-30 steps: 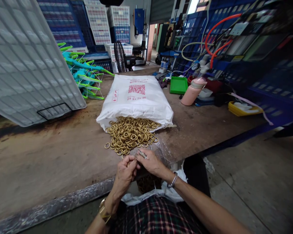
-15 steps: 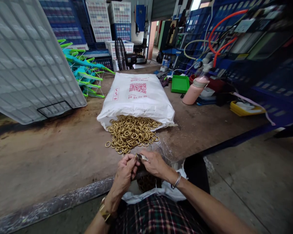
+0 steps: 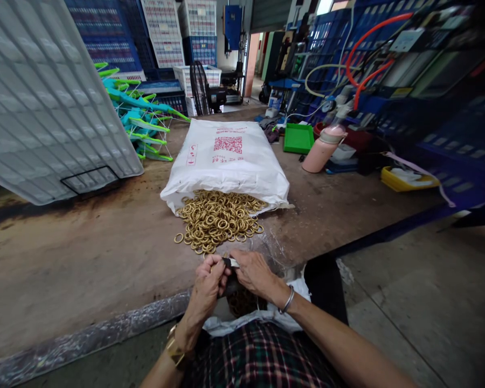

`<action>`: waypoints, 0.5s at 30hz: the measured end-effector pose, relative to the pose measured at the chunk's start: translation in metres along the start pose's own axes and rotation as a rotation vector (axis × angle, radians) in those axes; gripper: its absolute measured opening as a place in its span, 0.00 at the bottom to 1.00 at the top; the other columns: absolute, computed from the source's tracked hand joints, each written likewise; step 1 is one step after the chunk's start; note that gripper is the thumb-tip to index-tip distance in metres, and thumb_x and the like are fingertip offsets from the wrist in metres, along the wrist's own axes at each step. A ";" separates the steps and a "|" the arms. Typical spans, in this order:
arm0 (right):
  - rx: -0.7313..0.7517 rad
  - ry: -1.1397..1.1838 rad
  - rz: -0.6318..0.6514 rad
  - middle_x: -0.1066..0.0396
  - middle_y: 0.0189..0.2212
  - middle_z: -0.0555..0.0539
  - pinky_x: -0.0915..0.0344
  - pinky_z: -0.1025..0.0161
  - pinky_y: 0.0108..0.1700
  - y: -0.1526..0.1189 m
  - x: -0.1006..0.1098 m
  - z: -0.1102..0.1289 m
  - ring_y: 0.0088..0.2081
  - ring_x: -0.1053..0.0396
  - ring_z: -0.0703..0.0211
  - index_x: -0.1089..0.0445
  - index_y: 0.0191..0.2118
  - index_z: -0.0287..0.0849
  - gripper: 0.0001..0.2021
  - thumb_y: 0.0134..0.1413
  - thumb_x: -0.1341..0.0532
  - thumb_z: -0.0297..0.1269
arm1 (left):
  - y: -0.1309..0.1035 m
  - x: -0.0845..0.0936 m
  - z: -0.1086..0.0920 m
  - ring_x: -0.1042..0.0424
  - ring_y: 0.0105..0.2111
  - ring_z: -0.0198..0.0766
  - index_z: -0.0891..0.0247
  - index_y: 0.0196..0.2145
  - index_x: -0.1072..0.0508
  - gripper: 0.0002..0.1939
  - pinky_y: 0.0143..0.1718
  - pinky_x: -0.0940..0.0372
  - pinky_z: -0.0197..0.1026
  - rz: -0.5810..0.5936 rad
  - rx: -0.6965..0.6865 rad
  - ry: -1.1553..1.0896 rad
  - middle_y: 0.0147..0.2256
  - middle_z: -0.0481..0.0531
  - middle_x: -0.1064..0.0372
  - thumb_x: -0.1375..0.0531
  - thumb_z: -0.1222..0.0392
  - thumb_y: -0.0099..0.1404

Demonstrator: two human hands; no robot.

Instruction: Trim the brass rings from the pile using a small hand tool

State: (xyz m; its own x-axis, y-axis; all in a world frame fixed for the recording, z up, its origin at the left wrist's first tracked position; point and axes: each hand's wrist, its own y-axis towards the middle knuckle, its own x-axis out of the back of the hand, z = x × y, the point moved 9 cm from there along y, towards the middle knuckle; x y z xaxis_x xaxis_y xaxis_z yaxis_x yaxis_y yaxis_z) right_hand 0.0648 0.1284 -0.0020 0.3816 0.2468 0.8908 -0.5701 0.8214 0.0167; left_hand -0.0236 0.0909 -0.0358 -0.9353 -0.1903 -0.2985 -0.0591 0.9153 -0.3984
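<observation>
At the table's near edge my two hands meet. My right hand [image 3: 255,274] is closed on a small tool [image 3: 233,263] with a whitish handle and a dark end. The dark end touches the fingertips of my left hand [image 3: 210,279], which are pinched together; whatever they hold is too small to name. Just beyond lies a heap of brass-coloured rings [image 3: 216,221], spilling from the mouth of a white sack [image 3: 230,161] with red print. Below my hands, an open white bag [image 3: 275,315] lies at my lap with dark rings inside.
A grey ribbed plastic crate [image 3: 56,108] leans at the left beside green and turquoise parts [image 3: 141,121]. To the right are a green tray [image 3: 298,138], a pink bottle [image 3: 322,151] and a yellow tray [image 3: 408,180]. A black fan [image 3: 200,89] stands behind the sack.
The tool in my right hand has turned slightly and its dark end now lies against my left fingertips. My right wrist has shifted a little to the left.
</observation>
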 end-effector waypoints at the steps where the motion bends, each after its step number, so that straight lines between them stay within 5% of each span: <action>1: -0.008 -0.009 0.012 0.31 0.25 0.48 0.55 0.64 0.28 0.000 0.000 0.000 0.26 0.39 0.61 0.32 0.37 0.40 0.11 0.51 0.50 0.28 | 0.000 0.001 0.000 0.49 0.13 0.24 0.63 0.26 0.37 0.20 0.11 0.55 0.27 -0.007 -0.001 0.005 0.17 0.41 0.39 0.38 0.43 0.50; 10: -0.077 -0.141 0.139 0.29 0.29 0.44 0.50 0.64 0.30 0.004 -0.007 -0.006 0.29 0.34 0.58 0.34 0.42 0.39 0.13 0.51 0.50 0.29 | 0.000 0.005 0.003 0.50 0.12 0.23 0.62 0.25 0.37 0.20 0.12 0.56 0.27 0.010 -0.013 0.045 0.16 0.40 0.41 0.39 0.43 0.52; 15: -0.159 -0.193 0.108 0.30 0.29 0.43 0.50 0.64 0.30 0.009 -0.002 -0.027 0.29 0.34 0.58 0.36 0.42 0.39 0.11 0.54 0.50 0.30 | -0.018 -0.012 -0.011 0.48 0.12 0.23 0.63 0.25 0.36 0.18 0.12 0.53 0.28 0.182 -0.049 0.006 0.16 0.41 0.40 0.39 0.46 0.55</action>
State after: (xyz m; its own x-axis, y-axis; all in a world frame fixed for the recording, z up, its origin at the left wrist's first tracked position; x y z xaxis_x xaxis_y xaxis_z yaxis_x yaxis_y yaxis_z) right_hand 0.0783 0.1495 -0.0162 0.1703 0.2470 0.9539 -0.4730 0.8697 -0.1407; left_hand -0.0153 0.0802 -0.0157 -0.9342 -0.0179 -0.3563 0.0945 0.9507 -0.2954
